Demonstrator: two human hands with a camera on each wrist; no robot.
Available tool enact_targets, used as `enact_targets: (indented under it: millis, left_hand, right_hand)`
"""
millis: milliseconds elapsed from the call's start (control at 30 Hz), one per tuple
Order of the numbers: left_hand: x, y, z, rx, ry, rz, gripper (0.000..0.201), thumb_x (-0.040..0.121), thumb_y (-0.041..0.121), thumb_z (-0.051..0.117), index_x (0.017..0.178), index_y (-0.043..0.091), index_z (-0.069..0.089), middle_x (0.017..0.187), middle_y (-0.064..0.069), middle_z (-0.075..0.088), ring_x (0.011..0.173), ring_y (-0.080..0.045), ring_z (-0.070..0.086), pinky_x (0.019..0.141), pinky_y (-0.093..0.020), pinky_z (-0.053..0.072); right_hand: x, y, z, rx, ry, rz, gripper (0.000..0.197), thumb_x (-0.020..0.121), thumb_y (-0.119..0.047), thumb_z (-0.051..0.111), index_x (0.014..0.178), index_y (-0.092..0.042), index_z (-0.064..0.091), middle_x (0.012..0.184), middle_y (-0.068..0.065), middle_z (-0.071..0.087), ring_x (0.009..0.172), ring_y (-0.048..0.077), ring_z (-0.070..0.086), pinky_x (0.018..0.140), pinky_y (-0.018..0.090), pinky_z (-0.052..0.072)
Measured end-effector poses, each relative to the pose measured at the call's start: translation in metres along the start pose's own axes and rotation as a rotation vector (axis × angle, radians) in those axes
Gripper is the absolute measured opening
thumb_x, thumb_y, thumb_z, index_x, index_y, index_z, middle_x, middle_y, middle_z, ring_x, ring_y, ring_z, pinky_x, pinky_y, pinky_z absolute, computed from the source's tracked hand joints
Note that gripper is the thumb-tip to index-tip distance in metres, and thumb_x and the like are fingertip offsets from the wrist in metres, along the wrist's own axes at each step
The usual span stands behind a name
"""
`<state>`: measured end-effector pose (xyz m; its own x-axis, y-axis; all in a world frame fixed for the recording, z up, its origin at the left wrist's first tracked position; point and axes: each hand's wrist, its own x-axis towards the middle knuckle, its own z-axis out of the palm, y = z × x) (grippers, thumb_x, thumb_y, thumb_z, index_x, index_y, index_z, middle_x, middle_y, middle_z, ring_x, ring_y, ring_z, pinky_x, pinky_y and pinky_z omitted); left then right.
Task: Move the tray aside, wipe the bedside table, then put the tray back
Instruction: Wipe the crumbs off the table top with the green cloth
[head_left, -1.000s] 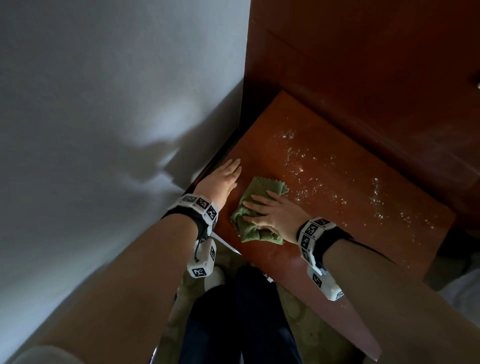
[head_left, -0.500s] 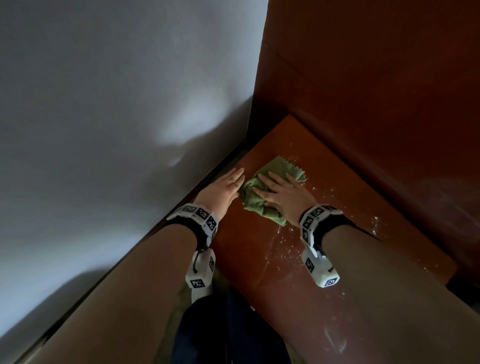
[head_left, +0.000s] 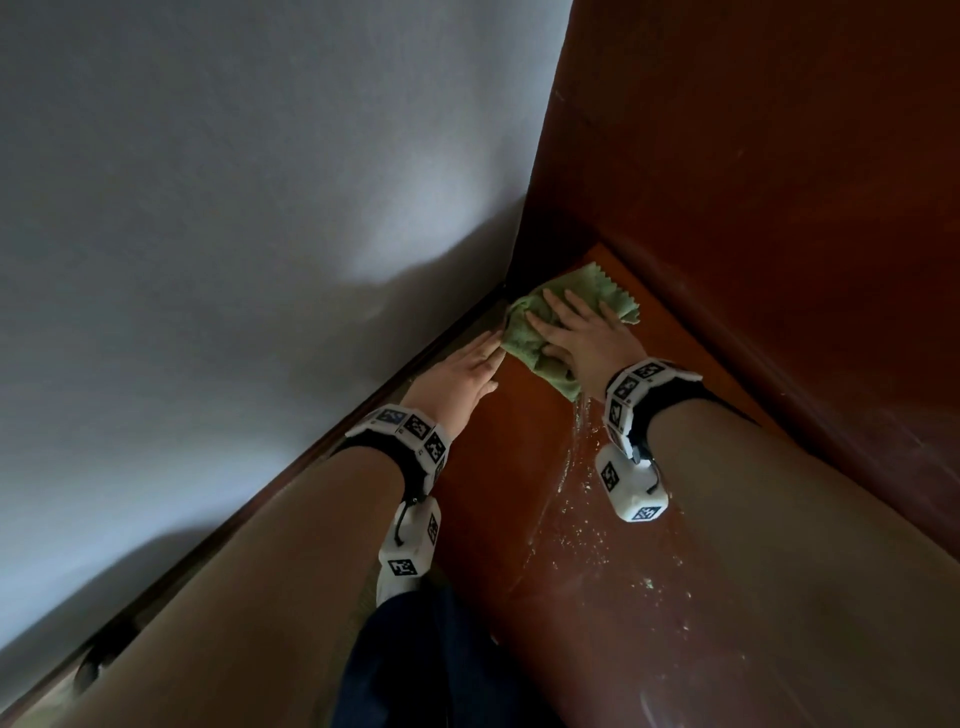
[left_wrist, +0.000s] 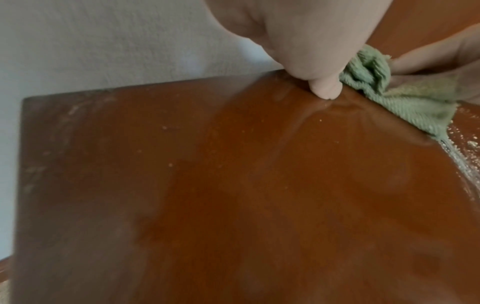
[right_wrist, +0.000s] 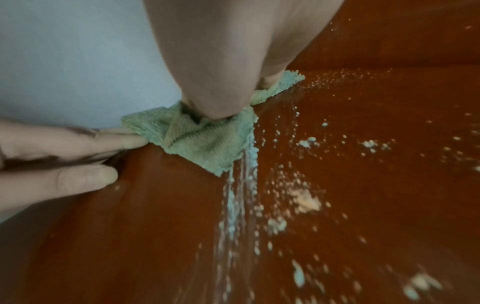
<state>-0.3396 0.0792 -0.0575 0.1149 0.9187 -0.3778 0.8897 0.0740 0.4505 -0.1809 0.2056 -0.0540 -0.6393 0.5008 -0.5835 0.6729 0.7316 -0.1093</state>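
At left edge of bedside table (head_left: 478, 467): left hand (head_left: 457, 376), fingers straight, flat on the wood, holding nothing, fingertips touching the cloth. Centre: green cloth (head_left: 530, 332), bunched, now pushed up into the far corner by the wall, from mid-table a second ago. Right hand (head_left: 582, 338): fingers spread, pressing the cloth down. Right: white crumbs (head_left: 613, 525) and a wet streak trail behind; wiping judged roughly half done. Tray: not in view.
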Motion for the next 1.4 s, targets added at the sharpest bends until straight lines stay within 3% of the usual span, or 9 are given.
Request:
enact_targets:
  millis: [400, 767, 900, 1033, 1233, 1400]
  left_hand:
    - [0.008, -0.001, 0.001, -0.025, -0.006, 0.017, 0.05, 0.103, 0.019, 0.032, 0.149, 0.01, 0.016, 0.161, 0.0, 0.006, 0.148, -0.008, 0.003, 0.118, -0.017, 0.0]
    - [0.014, 0.005, 0.006, -0.057, -0.005, 0.009, 0.049, 0.103, 0.017, 0.031, 0.149, 0.01, 0.017, 0.161, -0.001, 0.007, 0.149, -0.01, 0.003, 0.116, -0.014, 0.0]
    - [0.016, 0.006, 0.008, -0.072, -0.016, -0.002, 0.049, 0.103, 0.016, 0.031, 0.149, 0.009, 0.016, 0.16, -0.003, 0.007, 0.149, -0.012, 0.004, 0.117, -0.016, -0.001]
    - [0.017, 0.006, 0.011, -0.094, 0.017, -0.003, 0.049, 0.102, 0.013, 0.033, 0.148, 0.007, 0.018, 0.16, -0.004, 0.009, 0.149, -0.013, 0.005, 0.112, -0.012, -0.005]
    - [0.017, 0.007, 0.014, -0.15, 0.079, 0.007, 0.046, 0.101, 0.011, 0.036, 0.146, 0.004, 0.026, 0.158, -0.006, 0.017, 0.148, -0.016, 0.012, 0.115, -0.015, 0.001]
    - [0.014, 0.01, 0.016, -0.164, 0.093, -0.006, 0.046, 0.101, 0.012, 0.036, 0.146, 0.005, 0.026, 0.158, -0.005, 0.018, 0.148, -0.015, 0.013, 0.118, -0.02, 0.005]
  right_hand:
    - [0.02, 0.021, -0.015, 0.177, 0.088, 0.17, 0.051, 0.102, -0.039, 0.019, 0.15, -0.032, 0.005, 0.16, 0.0, -0.007, 0.147, 0.022, -0.006, 0.118, 0.044, 0.0]
    - [0.0, 0.03, -0.001, 0.296, 0.129, 0.418, 0.056, 0.101, -0.041, 0.022, 0.151, -0.024, 0.004, 0.16, 0.006, -0.004, 0.147, 0.027, -0.001, 0.117, 0.047, 0.015]
    - [-0.011, 0.037, 0.002, 0.293, 0.122, 0.468, 0.057, 0.102, -0.039, 0.022, 0.151, -0.02, 0.004, 0.16, 0.008, -0.001, 0.147, 0.027, 0.001, 0.117, 0.046, 0.015]
    - [-0.014, 0.033, 0.006, 0.32, 0.132, 0.466, 0.056, 0.102, -0.036, 0.024, 0.151, -0.02, 0.004, 0.16, 0.006, -0.004, 0.147, 0.029, -0.001, 0.118, 0.047, 0.014]
    - [-0.029, 0.004, 0.027, 0.295, 0.162, 0.336, 0.053, 0.101, -0.041, 0.026, 0.15, -0.031, 0.011, 0.16, 0.0, -0.005, 0.147, 0.023, -0.006, 0.117, 0.048, -0.002]
    - [-0.039, -0.006, 0.031, 0.344, 0.08, 0.26, 0.064, 0.094, -0.06, 0.026, 0.15, -0.035, 0.011, 0.159, -0.004, -0.01, 0.146, 0.019, -0.012, 0.115, 0.045, -0.012]
